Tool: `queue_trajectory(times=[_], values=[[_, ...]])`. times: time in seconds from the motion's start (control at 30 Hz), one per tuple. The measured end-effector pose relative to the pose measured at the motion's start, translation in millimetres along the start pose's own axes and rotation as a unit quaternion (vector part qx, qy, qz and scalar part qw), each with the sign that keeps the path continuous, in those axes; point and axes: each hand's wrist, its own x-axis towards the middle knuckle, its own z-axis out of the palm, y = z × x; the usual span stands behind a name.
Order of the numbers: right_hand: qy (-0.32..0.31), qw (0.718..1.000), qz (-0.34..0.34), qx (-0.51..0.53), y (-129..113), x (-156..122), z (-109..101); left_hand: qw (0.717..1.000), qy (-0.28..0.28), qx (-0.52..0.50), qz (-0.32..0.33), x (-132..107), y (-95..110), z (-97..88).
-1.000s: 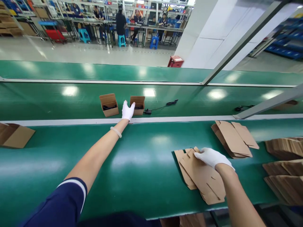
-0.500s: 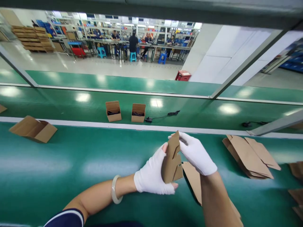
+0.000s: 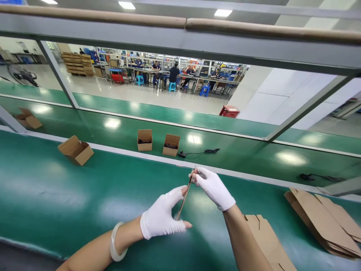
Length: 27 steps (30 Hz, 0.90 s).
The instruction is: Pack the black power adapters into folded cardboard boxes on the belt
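Note:
A folded-flat cardboard box (image 3: pixel 184 201), seen almost edge-on, is held up over the green worktop (image 3: pixel 118 184). My left hand (image 3: pixel 165 213), in a white glove with bare fingertips, grips its near edges between thumb and fingers. At the far top corner, my right hand (image 3: pixel 211 185), gloved the same way, pinches the cardboard. Beside my right forearm lies another flat cardboard blank (image 3: pixel 266 239), partly covered by the arm. An opened cardboard box (image 3: pixel 77 151) stands on the worktop to the left.
Two small open boxes, a left one (image 3: pixel 144 141) and a right one (image 3: pixel 170 145), hold black cables on the belt beyond the white ledge. A black adapter with cable (image 3: pixel 197 152) lies beside them. Stacked flat cardboard (image 3: pixel 324 222) sits at right. Metal posts and a beam frame the bench; people sit far behind.
The flat box has turned from showing its broad face to nearly edge-on. Both hands have shifted left in the picture, and the camera view has tilted up.

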Motion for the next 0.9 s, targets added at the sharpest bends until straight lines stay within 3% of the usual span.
queue_trajectory(times=[0.17,0.23,0.33,0.37,0.43,0.5,0.57,0.63,0.7,0.8,0.9], values=[[-0.012,0.999,-0.044,-0.003,-4.7,-4.3,-1.4,0.996,0.062,-0.048,-0.043,-5.2,-7.9,-12.2],[-0.048,0.997,-0.056,0.038,-5.3,-6.0,-1.9,0.987,0.103,-0.107,-0.066,-3.3,-9.5,-24.1],[-0.103,0.993,-0.040,0.027,-7.6,-7.7,2.6,0.971,0.118,-0.189,-0.089,0.7,-10.4,-42.8],[-0.079,0.996,-0.043,-0.007,-9.2,-8.6,5.5,0.967,0.120,-0.204,-0.093,1.4,-10.9,-47.4],[0.044,0.988,-0.091,-0.113,-14.4,-11.5,12.3,0.961,0.141,-0.218,-0.094,1.5,-12.1,-52.8],[0.156,0.937,-0.186,-0.253,-22.6,-15.5,18.8,0.958,0.165,-0.215,-0.092,-0.2,-13.3,-53.8],[0.174,0.866,-0.270,-0.384,-33.2,-18.4,23.2,0.961,0.167,-0.199,-0.094,-2.6,-13.8,-52.5],[0.123,0.816,-0.314,-0.469,-42.8,-17.7,25.5,0.966,0.165,-0.178,-0.094,-5.4,-14.1,-50.7],[0.052,0.796,-0.336,-0.501,-46.8,-13.3,27.5,0.970,0.167,-0.151,-0.092,-8.3,-14.9,-49.4],[-0.063,0.806,-0.365,-0.461,-38.2,-5.1,33.1,0.975,0.143,-0.140,-0.099,-12.5,-17.8,-49.1],[-0.107,0.848,-0.374,-0.360,-20.9,-2.1,40.6,0.982,0.086,-0.138,-0.095,-15.3,-20.2,-51.9]])
